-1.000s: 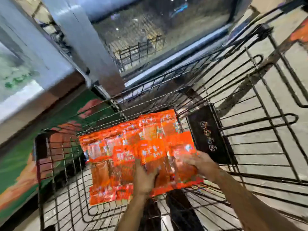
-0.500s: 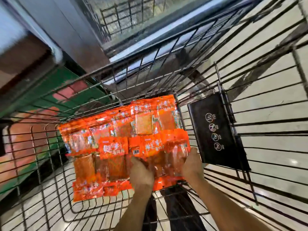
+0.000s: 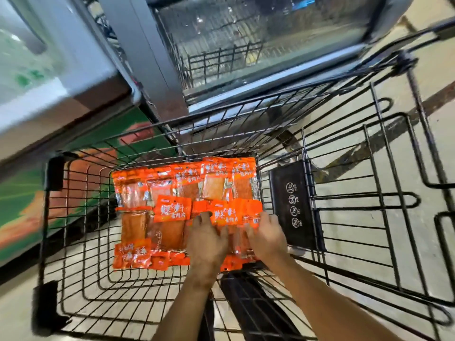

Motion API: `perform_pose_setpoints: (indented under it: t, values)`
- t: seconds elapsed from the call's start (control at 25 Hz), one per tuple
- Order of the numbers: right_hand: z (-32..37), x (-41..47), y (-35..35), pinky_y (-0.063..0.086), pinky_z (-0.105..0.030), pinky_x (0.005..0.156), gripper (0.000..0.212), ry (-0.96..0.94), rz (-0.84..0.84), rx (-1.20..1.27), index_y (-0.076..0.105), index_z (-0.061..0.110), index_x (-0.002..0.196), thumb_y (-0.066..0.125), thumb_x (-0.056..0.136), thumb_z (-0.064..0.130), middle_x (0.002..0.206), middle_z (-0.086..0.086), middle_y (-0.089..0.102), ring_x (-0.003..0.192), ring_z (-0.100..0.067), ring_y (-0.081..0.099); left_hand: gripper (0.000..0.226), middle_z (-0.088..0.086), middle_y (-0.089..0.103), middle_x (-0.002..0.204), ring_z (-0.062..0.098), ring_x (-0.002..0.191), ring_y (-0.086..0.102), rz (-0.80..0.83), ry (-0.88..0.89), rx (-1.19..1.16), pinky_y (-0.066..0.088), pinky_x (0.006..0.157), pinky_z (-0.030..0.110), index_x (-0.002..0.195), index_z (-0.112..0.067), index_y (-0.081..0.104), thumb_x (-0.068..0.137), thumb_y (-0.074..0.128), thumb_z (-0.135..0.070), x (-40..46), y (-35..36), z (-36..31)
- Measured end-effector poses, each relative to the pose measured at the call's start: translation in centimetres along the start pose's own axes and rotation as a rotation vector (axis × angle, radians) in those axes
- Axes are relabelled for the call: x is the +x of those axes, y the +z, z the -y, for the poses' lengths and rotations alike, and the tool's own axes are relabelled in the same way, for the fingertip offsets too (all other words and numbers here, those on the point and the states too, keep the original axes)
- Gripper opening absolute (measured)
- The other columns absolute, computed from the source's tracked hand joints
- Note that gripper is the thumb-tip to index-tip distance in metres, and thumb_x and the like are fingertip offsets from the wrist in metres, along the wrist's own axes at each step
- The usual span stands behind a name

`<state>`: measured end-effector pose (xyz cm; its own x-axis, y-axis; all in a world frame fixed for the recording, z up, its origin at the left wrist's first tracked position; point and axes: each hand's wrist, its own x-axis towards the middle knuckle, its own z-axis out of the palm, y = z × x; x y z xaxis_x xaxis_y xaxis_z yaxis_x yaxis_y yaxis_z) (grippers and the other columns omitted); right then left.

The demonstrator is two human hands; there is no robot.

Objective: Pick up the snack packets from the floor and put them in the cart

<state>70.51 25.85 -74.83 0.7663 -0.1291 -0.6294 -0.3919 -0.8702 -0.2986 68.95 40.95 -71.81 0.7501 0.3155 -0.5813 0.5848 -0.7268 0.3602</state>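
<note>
Several orange snack packets [image 3: 172, 210] lie in overlapping rows on the bottom of the black wire cart [image 3: 73, 242]. My left hand [image 3: 206, 239] rests flat on the near right packets, fingers stretched forward. My right hand [image 3: 267, 236] lies beside it on the rightmost packets, fingers spread over their edge. Both forearms reach in over the cart's near rim. The packets under my hands are partly hidden.
A black warning plate [image 3: 294, 205] hangs on the cart's folding child-seat panel at the right. A glass-fronted freezer [image 3: 258, 40] stands just beyond the cart. A green and orange display panel [image 3: 22, 198] runs along the left. Pale floor tiles [image 3: 369, 242] show through the wire.
The packets have gone down onto the cart's bottom. My hands have loosened from gripping the sheet's near edge to lying flat on top. The view has pulled back.
</note>
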Motion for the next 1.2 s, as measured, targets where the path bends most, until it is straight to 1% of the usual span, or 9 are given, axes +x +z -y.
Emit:
perform_pose_setpoints:
  t: [0.16,0.32,0.4,0.56,0.64,0.76,0.88,1.04,1.2]
  values:
    - [3.7,-3.5,-6.5,0.051,-0.043,0.096,0.062,-0.193,-0.145,-0.032,0.040,0.015,0.145,0.046,0.099,0.056,0.129,-0.013,0.050,0.115,-0.033,0.058,0.064,0.009,0.054,0.139,0.029,0.128,0.050,-0.191,0.068,-0.007,0.047,0.104,0.045,0.143,-0.020,0.048,0.091,0.058,-0.056,-3.9,-6.8,-2.2]
    - [9.2,-9.6,-12.2,0.052,-0.046,0.091,0.061,-0.414,-0.279,-0.015,0.053,0.014,0.130,0.042,0.095,0.063,0.117,-0.015,0.057,0.109,-0.037,0.059,0.062,0.010,0.057,0.137,0.031,0.123,0.053,-0.447,0.170,0.051,0.044,0.102,0.043,0.138,-0.016,0.055,0.091,0.060,-0.055,-10.5,-16.4,-3.2]
    - [11.9,-14.1,-14.7,0.052,-0.046,0.091,0.061,-0.537,-0.311,0.000,0.055,0.016,0.129,0.040,0.095,0.065,0.117,-0.014,0.057,0.109,-0.037,0.059,0.060,0.010,0.058,0.136,0.032,0.122,0.054,-0.541,0.185,0.032,0.043,0.102,0.043,0.137,-0.016,0.056,0.089,0.065,-0.051,-15.1,-20.9,-2.7]
    - [15.3,-23.9,-18.1,0.051,-0.045,0.094,0.057,-0.741,-0.373,0.015,0.058,0.016,0.126,0.047,0.095,0.062,0.119,-0.013,0.058,0.113,-0.036,0.058,0.061,0.010,0.061,0.129,0.033,0.121,0.055,-0.710,0.178,-0.003,0.046,0.102,0.045,0.135,-0.017,0.058,0.087,0.066,-0.054,-26.5,-26.7,-0.3]
    - [16.0,-29.5,-19.3,0.050,-0.045,0.094,0.054,-0.861,-0.398,0.008,0.057,0.018,0.124,0.049,0.094,0.062,0.117,-0.013,0.057,0.112,-0.036,0.058,0.059,0.011,0.061,0.126,0.034,0.119,0.056,-0.790,0.116,0.015,0.044,0.099,0.043,0.133,-0.017,0.058,0.088,0.064,-0.055,-33.1,-28.7,1.5]
    - [16.9,-36.3,-20.8,0.050,-0.045,0.096,0.058,-0.979,-0.354,-0.052,0.054,0.019,0.130,0.046,0.095,0.064,0.120,-0.013,0.055,0.114,-0.035,0.058,0.060,0.012,0.063,0.126,0.035,0.118,0.056,-0.905,-0.008,0.043,0.044,0.099,0.044,0.129,-0.016,0.059,0.088,0.060,-0.060,-41.6,-31.1,4.6]
    - [18.1,-41.5,-21.4,0.049,-0.045,0.095,0.063,-1.087,-0.312,-0.097,0.052,0.015,0.134,0.045,0.096,0.064,0.125,-0.017,0.055,0.117,-0.039,0.058,0.061,0.010,0.060,0.132,0.033,0.123,0.053,-0.991,-0.127,0.073,0.042,0.102,0.043,0.136,-0.021,0.056,0.089,0.059,-0.060,-48.4,-32.1,7.2]
    - [19.9,-48.4,-19.6,0.049,-0.044,0.094,0.059,-1.292,-0.205,-0.095,0.051,0.018,0.134,0.048,0.096,0.062,0.126,-0.016,0.051,0.115,-0.039,0.058,0.058,0.008,0.060,0.131,0.033,0.121,0.053,-1.124,-0.315,0.025,0.042,0.101,0.044,0.136,-0.023,0.056,0.089,0.061,-0.058,-57.5,-30.9,11.6]
    - [20.9,-55.4,-15.7,0.049,-0.043,0.093,0.059,-1.484,-0.092,-0.124,0.050,0.016,0.135,0.048,0.097,0.060,0.128,-0.015,0.051,0.114,-0.036,0.057,0.056,0.007,0.062,0.131,0.033,0.120,0.055,-1.184,-0.528,-0.022,0.048,0.098,0.045,0.134,-0.023,0.057,0.089,0.063,-0.055,-67.5,-27.6,15.9]
